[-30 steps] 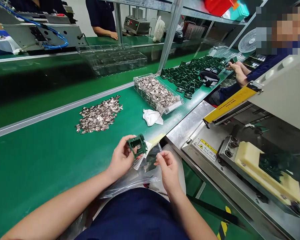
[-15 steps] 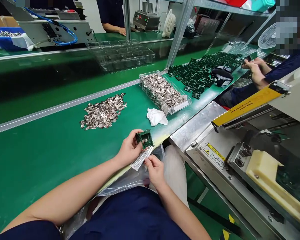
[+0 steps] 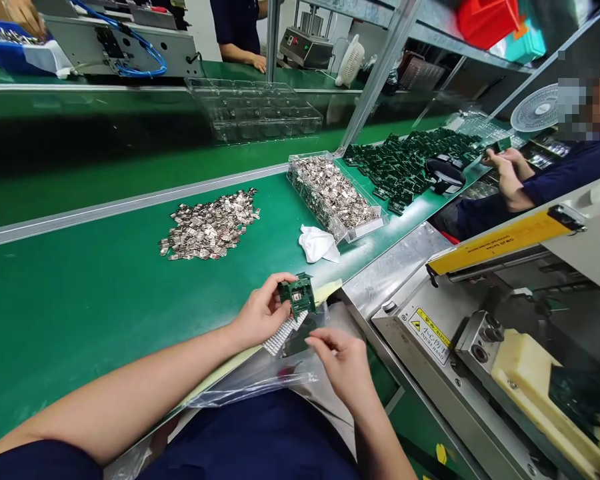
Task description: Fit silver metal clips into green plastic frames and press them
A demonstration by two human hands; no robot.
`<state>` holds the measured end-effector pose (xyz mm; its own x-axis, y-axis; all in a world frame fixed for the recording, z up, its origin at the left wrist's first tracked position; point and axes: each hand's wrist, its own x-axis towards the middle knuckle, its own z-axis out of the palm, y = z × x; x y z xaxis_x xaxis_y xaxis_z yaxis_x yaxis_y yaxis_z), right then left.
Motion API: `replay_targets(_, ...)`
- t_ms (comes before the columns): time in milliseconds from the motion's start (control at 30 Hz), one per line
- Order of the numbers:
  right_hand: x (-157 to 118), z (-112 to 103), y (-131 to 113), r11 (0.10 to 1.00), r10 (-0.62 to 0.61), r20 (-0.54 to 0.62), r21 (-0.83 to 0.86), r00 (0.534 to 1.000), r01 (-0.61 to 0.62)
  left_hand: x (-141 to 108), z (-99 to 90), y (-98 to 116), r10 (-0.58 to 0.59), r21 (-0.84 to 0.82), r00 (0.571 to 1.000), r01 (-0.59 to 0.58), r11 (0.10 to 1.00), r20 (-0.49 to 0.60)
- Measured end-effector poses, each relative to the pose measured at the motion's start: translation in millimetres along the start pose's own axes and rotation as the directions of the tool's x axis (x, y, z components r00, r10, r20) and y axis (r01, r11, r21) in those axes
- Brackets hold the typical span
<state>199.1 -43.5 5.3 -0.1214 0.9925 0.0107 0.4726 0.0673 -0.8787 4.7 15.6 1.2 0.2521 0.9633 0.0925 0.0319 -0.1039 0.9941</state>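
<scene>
Navy top (image 3: 245,443), short navy sleeve (image 3: 43,461), bare left hand (image 3: 260,316), bare right hand (image 3: 349,363), possibly pale trousers (image 3: 336,407)

Factory workshop: warning-labelled machine (image 3: 480,340), long green workbench (image 3: 115,293)

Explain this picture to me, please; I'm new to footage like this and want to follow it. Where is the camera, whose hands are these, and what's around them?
There is no robot here: these are a person's bare hands, seen from a camera worn on the head, looking forward and down. The left hand holds a small green frame. The right hand is just beside it, thumb and finger close together; I can't tell whether they pinch anything tiny. Below the frame is a white gridded sheet.

On the green table lie a loose pile of metal pieces, a clear box full of similar pieces, a white cloth and, farther back, many green parts. A machine stands at the right.
</scene>
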Motion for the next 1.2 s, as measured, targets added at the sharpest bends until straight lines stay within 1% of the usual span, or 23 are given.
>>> replay_targets(67, 7, -9, -16, 0.996, -0.069, -0.071, 0.047, 0.995, 0.072, 0, -1.2, 4, 0.014, 0.038, 1.0, -0.015, 0.999, 0.018)
replay_targets(100, 12, -10, -22, 0.991, -0.107, -0.092, 0.074, 0.99, 0.114, 0, -1.9, 6, 0.027, 0.049, 0.999, -0.028, 0.998, 0.022)
replay_targets(167, 22, -6, -31, 0.975, -0.166, -0.131, 0.125, 0.977, 0.183, 0, -3.0, 9, 0.047, 0.058, 0.998, -0.049, 0.997, 0.034)
replay_targets(233, 30, 3, -36, 0.964, -0.196, -0.179, 0.144, 0.964, 0.223, 0, -3.8, 10, 0.053, 0.049, 0.997, -0.055, 0.997, 0.054)
replay_targets(300, 35, 12, -39, 0.966, -0.202, -0.212, 0.118, 0.956, 0.231, -1, -4.2, 10, 0.05, 0.035, 0.996, -0.053, 0.998, 0.071)
replay_targets(400, 37, 20, -42, 0.973, -0.22, -0.247, 0.019, 0.944, 0.231, -2, -4.2, 9, 0.068, 0.034, 0.994, -0.071, 0.997, 0.083)
replay_targets(467, 37, 21, -43, 0.971, -0.237, -0.263, -0.043, 0.935, 0.234, -2, -3.9, 9, 0.091, 0.062, 0.992, -0.097, 0.993, 0.091)
replay_targets(567, 36, 21, -44, 0.969, -0.246, -0.28, -0.082, 0.928, 0.233, -3, -3.4, 9, 0.117, 0.088, 0.988, -0.126, 0.988, 0.105)
replay_targets(633, 36, 20, -44, 0.973, -0.229, -0.286, -0.075, 0.93, 0.217, -3, -3.0, 9, 0.134, 0.089, 0.985, -0.144, 0.985, 0.111)
replay_targets(700, 36, 21, -41, 0.983, -0.18, -0.292, -0.025, 0.939, 0.181, -3, -2.7, 9, 0.157, 0.088, 0.98, -0.168, 0.982, 0.121)
replay_targets(800, 37, 23, -35, 0.985, -0.042, -0.279, 0.147, 0.959, 0.086, -4, -3.0, 9, 0.176, 0.105, 0.974, -0.192, 0.976, 0.14)
replay_targets(900, 36, 23, -28, 0.947, 0.054, -0.222, 0.321, 0.974, 0.021, -5, -4.9, 10, 0.16, 0.144, 0.975, -0.183, 0.972, 0.156)
replay_targets(933, 35, 20, -27, 0.932, 0.059, -0.199, 0.362, 0.978, 0.018, -5, -5.6, 11, 0.145, 0.147, 0.976, -0.17, 0.975, 0.162)
replay_targets(1000, 30, 12, -25, 0.916, 0.028, -0.175, 0.399, 0.984, 0.045, -4, -6.1, 12, 0.106, 0.13, 0.979, -0.13, 0.983, 0.176)
replay_targets(1067, 20, -2, -26, 0.93, -0.066, -0.167, 0.347, 0.984, 0.121, -3, -2.8, 16, 0.073, 0.103, 0.978, -0.095, 0.99, 0.196)
replay_targets(1100, 13, -11, -27, 0.939, -0.131, -0.168, 0.294, 0.977, 0.176, -3, 1.0, 19, 0.063, 0.1, 0.972, -0.087, 0.991, 0.226)
replay_targets(1133, 4, -20, -29, 0.944, -0.199, -0.168, 0.231, 0.965, 0.235, -3, 6.6, 24, 0.06, 0.101, 0.959, -0.091, 0.991, 0.276)
replay_targets(1167, -6, -30, -30, 0.943, -0.261, -0.171, 0.167, 0.95, 0.289, -2, 13.8, 29, 0.061, 0.101, 0.937, -0.101, 0.99, 0.344)
replay_targets(1200, -17, -41, -31, 0.937, -0.309, -0.179, 0.112, 0.934, 0.331, -1, 22.7, 36, 0.062, 0.1, 0.905, -0.114, 0.988, 0.422)
